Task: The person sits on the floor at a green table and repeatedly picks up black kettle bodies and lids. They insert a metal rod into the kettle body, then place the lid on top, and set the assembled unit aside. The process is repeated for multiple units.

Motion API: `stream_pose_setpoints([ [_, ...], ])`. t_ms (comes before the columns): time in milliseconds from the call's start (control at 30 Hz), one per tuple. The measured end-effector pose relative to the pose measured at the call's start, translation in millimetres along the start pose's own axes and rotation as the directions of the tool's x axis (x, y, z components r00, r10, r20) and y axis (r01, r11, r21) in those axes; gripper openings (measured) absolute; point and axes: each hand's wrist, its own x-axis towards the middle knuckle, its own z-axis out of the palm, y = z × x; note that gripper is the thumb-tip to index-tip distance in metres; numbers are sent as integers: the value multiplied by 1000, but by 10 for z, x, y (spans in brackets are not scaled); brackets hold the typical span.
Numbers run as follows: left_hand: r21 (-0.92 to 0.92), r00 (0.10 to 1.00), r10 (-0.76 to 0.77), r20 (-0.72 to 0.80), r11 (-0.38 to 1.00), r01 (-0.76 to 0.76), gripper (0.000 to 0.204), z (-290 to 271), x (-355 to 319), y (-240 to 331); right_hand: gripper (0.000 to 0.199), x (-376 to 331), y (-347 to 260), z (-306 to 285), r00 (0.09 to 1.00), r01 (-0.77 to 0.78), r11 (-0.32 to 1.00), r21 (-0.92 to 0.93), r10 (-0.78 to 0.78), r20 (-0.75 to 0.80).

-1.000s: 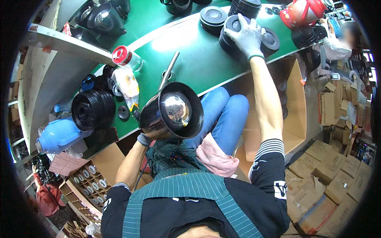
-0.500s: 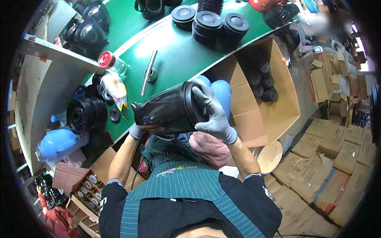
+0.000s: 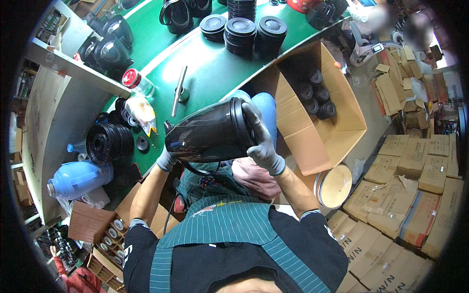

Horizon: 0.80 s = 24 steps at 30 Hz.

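Over my lap, a glossy black jug [image 3: 202, 134] lies sideways with its small spout end to the left. A black handle loop [image 3: 202, 171] shows along its lower side. My left hand [image 3: 167, 160], in a grey glove, supports the jug near the spout end; most of its fingers are hidden beneath. My right hand [image 3: 264, 144], also gloved, grips the black ringed base [image 3: 239, 122] at the right end, with fingers over the far rim and thumb at the near side.
On the green table [image 3: 205, 73] stand stacks of black discs [image 3: 239, 36], a metal bar on a stand [image 3: 179, 93] and a red-lidded jar [image 3: 138, 82]. A blue jug [image 3: 78, 179] lies left. An open carton [image 3: 342, 107] holds black round parts. Sealed cartons [image 3: 391, 195] cover the right.
The jug has rolled a little, so its handle loop shows more below. My right fingers have shifted along the far rim of the base. The whole view has moved slightly.
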Motion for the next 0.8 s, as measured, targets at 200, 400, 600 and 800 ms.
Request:
stream_pose_setpoints([
  [200,-97,966,246,-75,963,-252,52,296,107,491,113,42,-186,-67,936,-334,908,252,352,-26],
  [400,-252,962,260,88,940,-231,51,183,224,205,88,38,-167,117,985,-89,991,-100,73,-156],
  [600,-624,951,19,308,758,187,56,5,133,-271,104,164,-168,-19,996,85,971,-224,-79,35],
  [800,793,609,692,387,87,-603,49,642,44,1468,70,-83,287,-187,861,-504,861,76,507,-31],
])
